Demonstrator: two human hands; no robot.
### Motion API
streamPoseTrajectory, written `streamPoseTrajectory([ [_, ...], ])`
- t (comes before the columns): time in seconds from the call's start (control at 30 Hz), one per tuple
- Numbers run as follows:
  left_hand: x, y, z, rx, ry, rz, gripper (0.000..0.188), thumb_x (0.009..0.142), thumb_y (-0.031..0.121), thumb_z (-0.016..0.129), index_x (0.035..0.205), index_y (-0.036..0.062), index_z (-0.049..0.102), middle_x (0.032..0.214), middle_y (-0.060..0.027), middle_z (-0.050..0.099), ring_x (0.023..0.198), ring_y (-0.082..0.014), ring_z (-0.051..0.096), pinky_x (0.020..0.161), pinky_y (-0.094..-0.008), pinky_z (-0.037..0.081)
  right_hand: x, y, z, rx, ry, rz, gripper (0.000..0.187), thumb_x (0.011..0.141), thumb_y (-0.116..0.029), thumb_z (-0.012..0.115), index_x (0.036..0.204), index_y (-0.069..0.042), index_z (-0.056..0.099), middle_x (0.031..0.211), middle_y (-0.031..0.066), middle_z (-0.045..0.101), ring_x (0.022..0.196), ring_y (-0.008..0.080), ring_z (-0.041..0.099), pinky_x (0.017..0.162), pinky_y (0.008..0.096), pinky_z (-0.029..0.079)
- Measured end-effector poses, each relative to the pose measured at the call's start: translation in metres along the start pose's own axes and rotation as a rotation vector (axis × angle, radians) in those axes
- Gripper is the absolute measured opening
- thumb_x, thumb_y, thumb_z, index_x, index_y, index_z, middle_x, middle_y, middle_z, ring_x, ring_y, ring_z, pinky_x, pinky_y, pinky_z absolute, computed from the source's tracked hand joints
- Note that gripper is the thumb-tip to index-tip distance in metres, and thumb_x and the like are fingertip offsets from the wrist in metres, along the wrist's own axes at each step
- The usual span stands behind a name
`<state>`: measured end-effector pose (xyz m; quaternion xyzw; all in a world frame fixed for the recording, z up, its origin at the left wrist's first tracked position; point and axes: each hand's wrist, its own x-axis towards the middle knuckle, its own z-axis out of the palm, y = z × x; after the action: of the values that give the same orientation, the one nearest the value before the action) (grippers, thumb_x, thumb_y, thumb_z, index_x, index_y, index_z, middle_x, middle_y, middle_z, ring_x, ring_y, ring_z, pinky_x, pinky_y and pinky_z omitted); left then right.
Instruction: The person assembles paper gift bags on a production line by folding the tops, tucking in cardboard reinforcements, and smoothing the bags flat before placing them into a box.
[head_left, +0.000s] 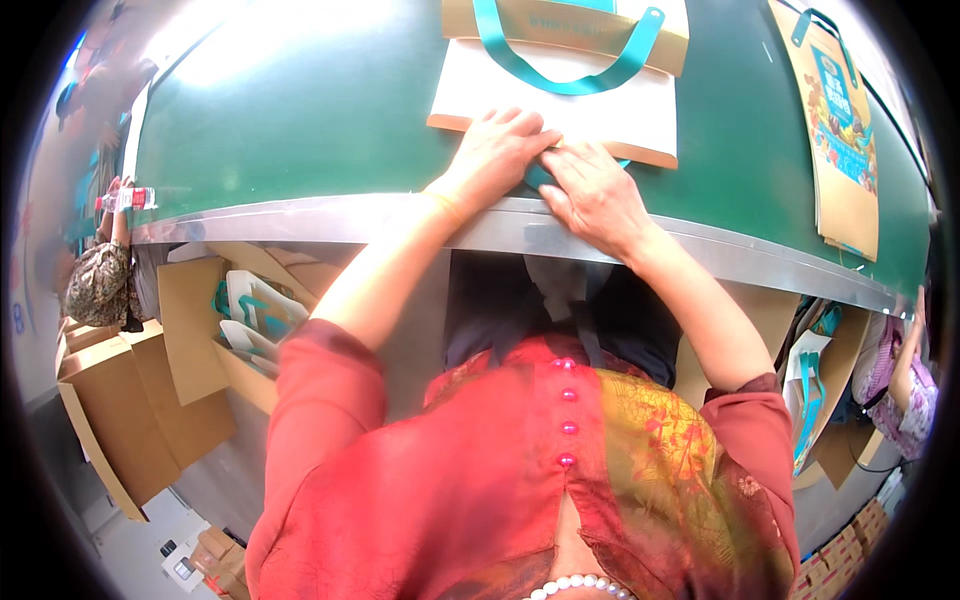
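A white and tan paper bag (560, 85) lies flat on the green tabletop, one teal ribbon handle (600, 85) looping across it. At its near edge my left hand (492, 158) has its fingers bent and pressed onto the bag. My right hand (598, 195) meets it there, closed, with its fingertips against the left hand's. A bit of a second teal ribbon (537, 177) shows between the hands. Exactly what the fingertips pinch is hidden by the fingers.
A metal strip (350, 217) edges the table. Printed tan bags (840, 150) lie at the right. Open cartons with white bags stand below the table, left (195, 330) and right (835, 390). A plastic bottle (130, 199) lies far left. Other people are at both ends.
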<state>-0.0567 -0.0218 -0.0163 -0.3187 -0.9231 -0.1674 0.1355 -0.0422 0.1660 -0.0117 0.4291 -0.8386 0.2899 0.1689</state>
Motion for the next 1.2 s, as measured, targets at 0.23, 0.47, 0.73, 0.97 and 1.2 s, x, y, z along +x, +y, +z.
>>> streamPoseTrajectory([
  [0.23,-0.033,-0.052,-0.024,0.075,0.032,0.096,0.034,0.071,-0.003,0.056,0.099,0.0107,0.07,0.108,0.0029,0.066,0.098,-0.0216,0.055,0.09,-0.0339,0.046,-0.038,0.019,-0.038,-0.111,-0.084,0.26,0.037,0.085,-0.032,0.063,0.104,-0.001,0.056,0.1,0.0145,0.057,0.089,0.0324,0.056,0.076,0.0396,0.047],
  [0.47,-0.043,-0.072,-0.038,0.056,-0.002,0.038,0.024,0.074,0.002,0.066,0.096,0.011,0.07,0.103,0.0026,0.068,0.08,-0.0171,0.059,0.073,-0.0293,0.053,-0.046,0.016,-0.04,-0.155,0.028,0.252,0.041,0.087,-0.034,0.06,0.113,-0.003,0.053,0.1,0.0144,0.058,0.088,0.0333,0.058,0.074,0.041,0.048],
  [0.73,-0.035,-0.083,-0.04,0.242,-0.074,0.381,0.025,0.077,0.005,0.061,0.101,0.0017,0.06,0.095,-0.0043,0.056,0.083,-0.0198,0.056,0.075,-0.0311,0.05,-0.041,0.031,-0.057,-0.06,-0.025,0.2,0.026,0.084,-0.016,0.055,0.106,-0.006,0.061,0.099,0.0124,0.064,0.09,0.0303,0.061,0.073,0.0375,0.05],
  [0.97,-0.014,-0.076,-0.067,0.266,-0.043,0.33,0.014,0.074,0.001,0.059,0.085,0.0068,0.053,0.081,-0.0067,0.049,0.077,-0.0221,0.054,0.065,-0.0331,0.047,-0.039,0.045,-0.074,0.037,-0.079,0.124,0.025,0.082,-0.016,0.06,0.105,-0.005,0.063,0.099,0.0104,0.065,0.095,0.0299,0.06,0.081,0.0388,0.048],
  [1.2,-0.065,-0.003,-0.078,0.006,0.029,0.275,0.016,0.071,0.002,0.064,0.083,0.0073,0.055,0.08,-0.0061,0.054,0.069,-0.0238,0.055,0.06,-0.034,0.046,-0.052,0.037,-0.087,-0.176,-0.082,-0.034,0.02,0.073,-0.002,0.064,0.093,-0.005,0.064,0.093,0.0084,0.066,0.093,0.0263,0.062,0.08,0.0374,0.048],
])
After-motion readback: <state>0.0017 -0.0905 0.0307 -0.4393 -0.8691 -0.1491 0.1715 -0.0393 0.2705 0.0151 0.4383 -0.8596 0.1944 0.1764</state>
